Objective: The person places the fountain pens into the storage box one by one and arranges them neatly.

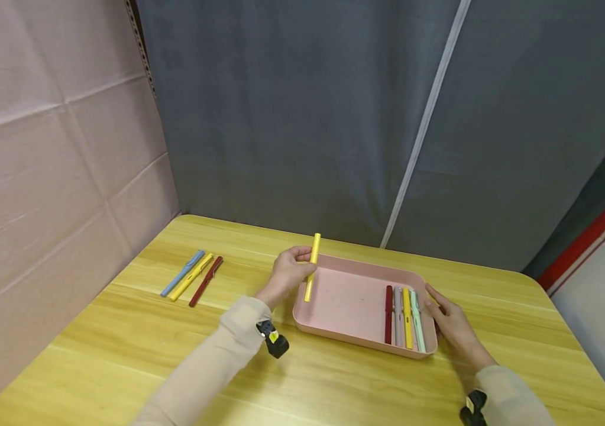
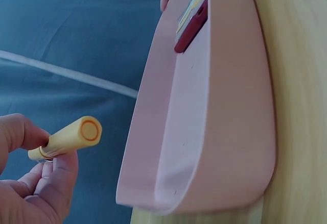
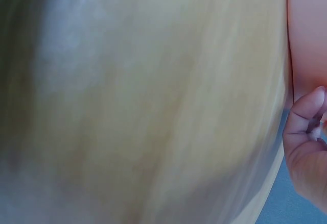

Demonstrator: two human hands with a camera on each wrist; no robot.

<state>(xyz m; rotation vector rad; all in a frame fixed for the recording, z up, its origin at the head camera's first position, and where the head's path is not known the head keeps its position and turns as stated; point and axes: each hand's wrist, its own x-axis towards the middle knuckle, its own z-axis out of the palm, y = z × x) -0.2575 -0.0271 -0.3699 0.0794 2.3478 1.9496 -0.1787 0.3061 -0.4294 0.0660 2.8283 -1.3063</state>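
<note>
Left hand (image 1: 287,273) pinches yellow pen (image 1: 315,251) between thumb and fingertips, hand only part closed, remaining fingers loosely bent. Pen is up at the tray's left end, near upright and slightly tilted in head view, lower part overlapping the tray there; left wrist view shows it apart from the rim, end toward camera. Right hand (image 1: 453,324) holds the tray's right end, thumb against the wall, fingers bent at the side; how tight, can't tell. Tray (image 1: 347,296) is pink, shallow, rectangular with rounded corners, sits on table (image 1: 121,337). Four pens in it, side by side at the right end, left to right: dark red pen (image 1: 388,315), grey pen (image 1: 398,316), second yellow pen (image 1: 407,318), mint pen (image 1: 417,320), the last next to the right wall. Rest of tray floor bare. On the table, well left of tray, three more lie slanted close together: blue pen (image 1: 182,273), third yellow pen (image 1: 191,277), second dark red pen (image 1: 206,281). Beige sleeves (image 1: 201,367) on both arms, dark curtain (image 1: 291,118) behind table.
</note>
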